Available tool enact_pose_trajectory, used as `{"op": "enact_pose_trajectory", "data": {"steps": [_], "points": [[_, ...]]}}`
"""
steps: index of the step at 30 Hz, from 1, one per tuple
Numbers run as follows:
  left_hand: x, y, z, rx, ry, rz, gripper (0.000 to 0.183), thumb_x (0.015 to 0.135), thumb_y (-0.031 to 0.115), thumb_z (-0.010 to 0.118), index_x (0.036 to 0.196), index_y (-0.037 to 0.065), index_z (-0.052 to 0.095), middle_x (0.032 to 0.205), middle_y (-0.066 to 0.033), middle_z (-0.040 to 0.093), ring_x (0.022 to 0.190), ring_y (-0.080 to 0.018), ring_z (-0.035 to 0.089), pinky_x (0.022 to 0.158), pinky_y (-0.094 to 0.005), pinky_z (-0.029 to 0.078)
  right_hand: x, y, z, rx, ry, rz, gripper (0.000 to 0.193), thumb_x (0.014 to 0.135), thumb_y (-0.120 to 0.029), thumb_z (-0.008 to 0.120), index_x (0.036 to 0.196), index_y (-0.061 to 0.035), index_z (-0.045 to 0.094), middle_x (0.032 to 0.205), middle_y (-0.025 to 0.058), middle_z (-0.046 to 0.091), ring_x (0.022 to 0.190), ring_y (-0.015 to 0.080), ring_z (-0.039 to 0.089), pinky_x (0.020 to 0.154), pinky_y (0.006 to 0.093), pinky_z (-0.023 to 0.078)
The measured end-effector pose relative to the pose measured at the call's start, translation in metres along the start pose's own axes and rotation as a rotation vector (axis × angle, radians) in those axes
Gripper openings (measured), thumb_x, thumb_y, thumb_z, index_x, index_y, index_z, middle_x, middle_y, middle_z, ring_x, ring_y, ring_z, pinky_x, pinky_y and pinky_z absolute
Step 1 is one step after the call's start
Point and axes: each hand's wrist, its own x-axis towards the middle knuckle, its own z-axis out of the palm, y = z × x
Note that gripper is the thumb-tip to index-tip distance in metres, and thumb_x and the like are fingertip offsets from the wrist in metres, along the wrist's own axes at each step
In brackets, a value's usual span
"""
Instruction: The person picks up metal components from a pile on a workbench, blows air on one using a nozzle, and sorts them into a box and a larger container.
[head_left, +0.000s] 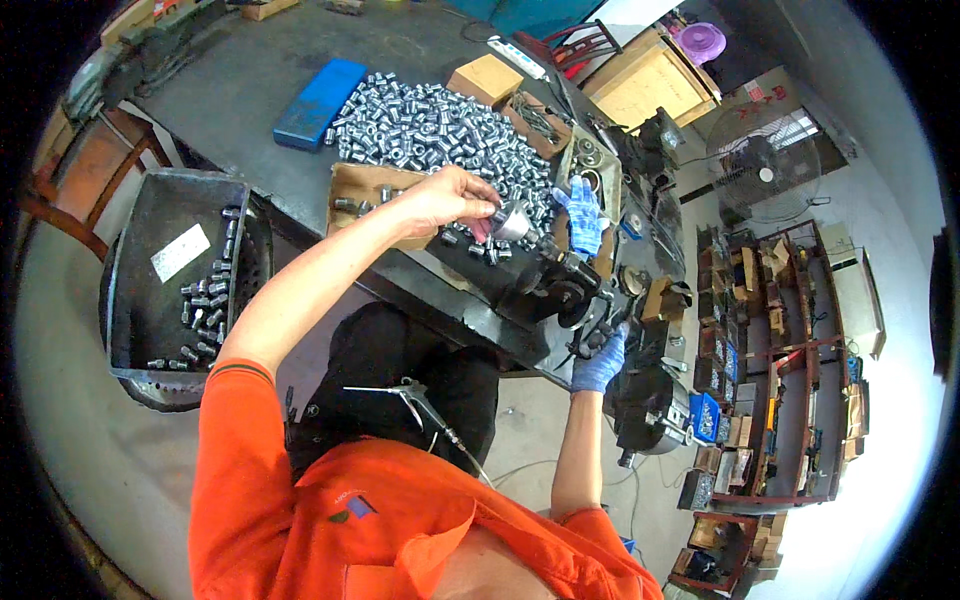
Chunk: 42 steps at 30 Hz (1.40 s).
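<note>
In the head view, the bare left hand (448,200) reaches over the counter (415,35) to the silver cylindrical piece (511,222) at the near end of the black machine (560,285). This piece sits just beyond the fingertips, its long axis slanting from upper left to lower right, in line with the machine's body; its free end points up and left, toward the left hand. The thumb and fingers are bent and drawn close together at that end, but whether a small part is pinched between them cannot be told. The right hand, in a blue glove (598,368), is at the dark handle (592,338) on the machine's right side, fingers pointing away from the body; the dark parts blend, so how tightly it is closed cannot be told.

Under the left forearm stands an open cardboard box (345,180) with a few metal parts. Behind it spreads a heap of shiny metal sleeves (430,130), lying in every direction. A blue case (318,103) lies left of the heap, its length running from lower left to upper right. A second blue glove (582,218) lies beyond the machine, fingers pointing away. Across the lap, an air gun (425,410) has its thin nozzle pointing left.
</note>
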Motion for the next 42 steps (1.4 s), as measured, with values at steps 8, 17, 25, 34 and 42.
{"op": "enact_pose_trajectory", "data": {"steps": [8,17,25,34,42], "points": [[0.002,0.004,0.003,0.067,0.063,-0.074,0.024,0.087,0.01,0.054,0.1,-0.009,0.056,0.08,-0.0136,0.062,0.06,-0.0182,0.062,0.056,-0.0268,0.051,0.006,-0.008,0.006,0.012,-0.012,-0.028,0.04,0.087,-0.043,0.05,0.076,-0.0049,0.055,0.046,-0.0037,0.038,0.034,0.0069,0.03,0.03,0.0207,0.02],[0.001,0.006,0.007,0.083,0.073,-0.028,0.021,0.083,0.002,0.054,0.1,-0.01,0.055,0.083,-0.0137,0.062,0.065,-0.0191,0.063,0.062,-0.0269,0.051,-0.004,-0.034,0.011,0.0,-0.112,-0.073,0.039,0.086,-0.045,0.05,0.074,-0.0078,0.055,0.047,-0.0039,0.039,0.034,0.0066,0.032,0.03,0.0202,0.022],[-0.001,0.008,0.011,0.301,0.064,0.056,0.023,0.079,-0.006,0.052,0.102,-0.007,0.056,0.087,-0.011,0.062,0.07,-0.0158,0.062,0.067,-0.0265,0.05,0.07,-0.056,0.043,0.066,-0.105,-0.14,0.031,0.087,-0.039,0.05,0.085,-0.0086,0.055,0.058,-0.0023,0.045,0.044,0.0061,0.037,0.035,0.0194,0.026],[0.001,-0.004,0.012,0.261,0.144,0.132,0.019,0.079,-0.004,0.057,0.098,-0.007,0.057,0.083,-0.0085,0.062,0.071,-0.0132,0.06,0.066,-0.0264,0.05,0.123,0.043,0.017,-0.165,-0.086,-0.188,0.031,0.085,-0.036,0.052,0.086,-0.0072,0.062,0.075,0.004,0.06,0.062,0.0153,0.054,0.058,0.029,0.044],[0.003,-0.006,0.013,0.196,0.193,0.073,0.019,0.079,0.002,0.061,0.096,-0.007,0.059,0.081,-0.0101,0.063,0.062,-0.014,0.06,0.059,-0.025,0.048,0.082,0.05,-0.014,0.123,-0.145,0.101,0.026,0.085,-0.033,0.052,0.095,-0.01,0.058,0.076,0.0047,0.061,0.064,0.0169,0.057,0.054,0.0303,0.046]]}}
